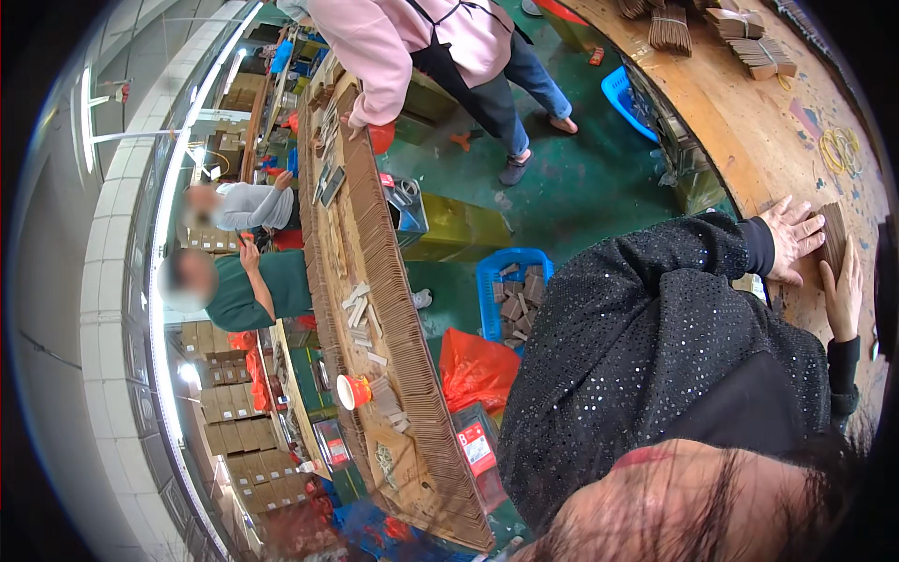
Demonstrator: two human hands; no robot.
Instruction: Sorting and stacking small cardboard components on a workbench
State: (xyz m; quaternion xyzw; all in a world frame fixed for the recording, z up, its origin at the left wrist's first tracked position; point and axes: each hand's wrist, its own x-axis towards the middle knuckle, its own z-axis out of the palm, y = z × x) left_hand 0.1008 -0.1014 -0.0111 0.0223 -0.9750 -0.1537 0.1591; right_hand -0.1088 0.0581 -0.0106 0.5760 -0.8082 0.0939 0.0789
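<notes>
Stack of thin, flat brown pieces (832,225) is located on the light brown wooden worktop (758,122) at the right side of the view, between the person's hands. The material of the pieces cannot be told.

Left hand (792,242): palm down, fingers spread, fingertips at the near side of the stack; thumb set apart from the fingers, above the worktop. Right hand (846,292): positioned at the lower end of the stack, thumb on one side, fingers extended close together along the other. Whether the thumb and fingers pinch the pieces cannot be told. Both forearms are covered by black sleeves; the left one (693,248) is sequined.

Farther along the worktop: loose yellow rubber bands (840,150) and banded bundles of brown pieces (760,56).

On the green floor (562,201), left of the sequined sleeve: a blue plastic basket (485,309) containing brown blocks (518,314). A crumpled red plastic bag (476,367) is near the basket, beside a long wooden bench (342,253). Closely set brown pieces (412,328) line the bench edge; a red-and-white cup (353,392) stands on its top. A co-worker in a pink top (449,42) reaches one hand to the bench.
</notes>
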